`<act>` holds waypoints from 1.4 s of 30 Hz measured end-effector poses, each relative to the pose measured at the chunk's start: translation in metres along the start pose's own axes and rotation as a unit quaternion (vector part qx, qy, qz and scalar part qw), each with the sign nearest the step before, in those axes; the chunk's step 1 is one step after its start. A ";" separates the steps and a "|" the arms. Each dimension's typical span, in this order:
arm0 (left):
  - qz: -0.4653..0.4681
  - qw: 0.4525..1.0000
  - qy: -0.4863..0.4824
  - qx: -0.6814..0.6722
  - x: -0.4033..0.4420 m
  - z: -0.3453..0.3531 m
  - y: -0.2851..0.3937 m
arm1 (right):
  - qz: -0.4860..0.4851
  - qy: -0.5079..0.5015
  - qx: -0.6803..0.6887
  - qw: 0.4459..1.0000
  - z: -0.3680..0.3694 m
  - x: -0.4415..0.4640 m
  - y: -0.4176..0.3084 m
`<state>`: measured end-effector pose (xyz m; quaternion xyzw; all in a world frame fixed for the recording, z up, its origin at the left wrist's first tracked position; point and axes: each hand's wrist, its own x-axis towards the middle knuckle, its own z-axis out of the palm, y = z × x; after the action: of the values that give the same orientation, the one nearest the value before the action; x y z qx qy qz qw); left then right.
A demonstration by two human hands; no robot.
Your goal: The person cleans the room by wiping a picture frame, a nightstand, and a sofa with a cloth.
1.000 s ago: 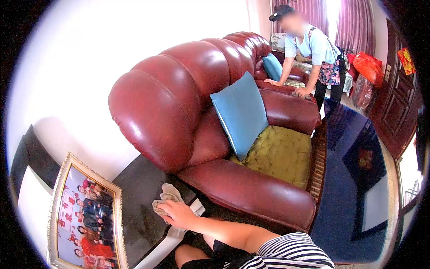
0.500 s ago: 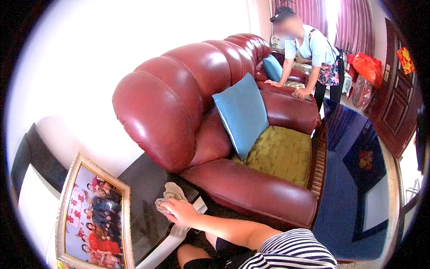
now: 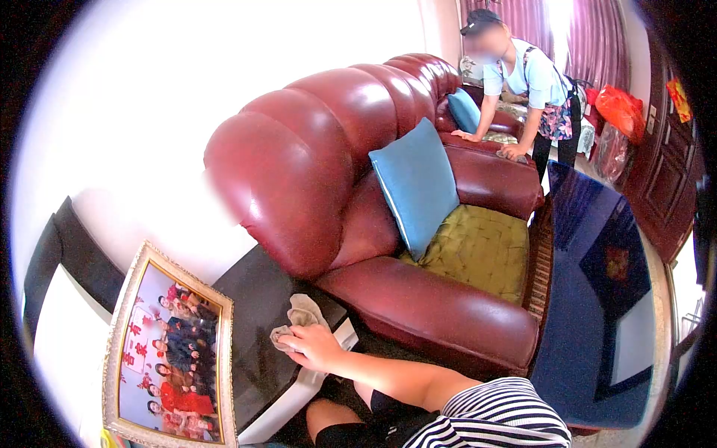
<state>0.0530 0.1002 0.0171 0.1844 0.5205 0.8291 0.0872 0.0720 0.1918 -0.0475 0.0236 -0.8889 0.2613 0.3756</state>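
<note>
My right hand (image 3: 315, 348) is closed on a crumpled grey-beige cloth (image 3: 305, 310), which rests against the dark glossy top of a side table (image 3: 258, 299). My right arm, in a black-and-white striped sleeve (image 3: 497, 407), stretches over from the lower right. On the left of the table a framed group photo (image 3: 172, 351) stands tilted, close to the hand. The maroon leather armchair (image 3: 441, 313) is just beyond my forearm. My left hand is not visible.
A blue cushion (image 3: 418, 187) leans on the armchair's green seat pad (image 3: 478, 246). Farther back, a person (image 3: 530, 82) bends over the sofa with a cloth under one hand. A dark blue glass-topped table (image 3: 597, 299) stands on the right, and a red bag (image 3: 621, 112) near the door.
The view has shifted slightly, so the scene sits a little to the right. My right hand still grips the cloth at about the same place on the side table.
</note>
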 end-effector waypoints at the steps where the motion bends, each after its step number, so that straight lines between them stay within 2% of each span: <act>1: 0.003 1.000 0.007 -0.001 0.001 -0.003 0.002 | -0.012 0.003 0.002 1.000 0.000 0.001 0.000; 12: 0.082 0.985 0.153 0.002 -0.010 -0.086 0.049 | -0.029 0.042 0.015 0.999 0.008 0.002 0.008; 17: 0.125 0.969 0.212 -0.001 -0.024 -0.123 0.075 | 0.013 0.019 -0.015 1.000 0.006 0.001 0.005; 19: 0.140 0.963 0.230 -0.010 -0.033 -0.137 0.085 | -0.009 0.050 -0.026 0.998 0.007 0.003 0.007; 22: 0.152 0.953 0.260 -0.031 -0.048 -0.156 0.099 | 0.046 -0.051 -0.027 0.997 0.000 0.007 0.002; 23: 0.158 0.952 0.259 -0.041 -0.051 -0.160 0.101 | 0.045 -0.049 -0.027 0.997 0.002 0.005 0.003; 24: 0.156 0.966 0.205 0.018 -0.050 -0.172 0.099 | 0.066 -0.055 -0.046 0.995 0.005 -0.001 0.004; 25: 0.177 0.964 0.194 0.046 -0.052 -0.166 0.100 | 0.051 -0.036 -0.011 0.998 0.006 -0.002 0.004; 27: 0.152 0.964 0.216 -0.015 -0.054 -0.165 0.096 | 0.052 -0.056 -0.033 0.997 0.002 -0.005 0.004; 28: 0.109 0.929 0.351 -0.030 -0.050 -0.154 0.097 | 0.033 -0.029 -0.017 0.999 0.014 -0.009 0.011; 29: 0.105 0.926 0.360 -0.039 -0.049 -0.155 0.096 | 0.010 0.014 -0.040 0.999 0.020 -0.013 0.016; 31: 0.148 0.942 0.299 -0.041 -0.047 -0.166 0.093 | 0.005 -0.010 -0.049 0.999 0.016 -0.013 0.013; 37: 0.173 0.913 0.367 -0.027 -0.043 -0.175 0.090 | 0.002 -0.005 -0.032 0.999 0.015 -0.012 0.009; 42: 0.174 0.919 0.353 -0.007 -0.043 -0.176 0.092 | -0.004 -0.010 -0.035 0.999 0.014 -0.011 0.006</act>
<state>0.0264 -0.1013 0.0211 -0.0332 0.4710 0.8463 -0.2469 0.0694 0.1880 -0.0662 0.0165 -0.9011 0.2281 0.3683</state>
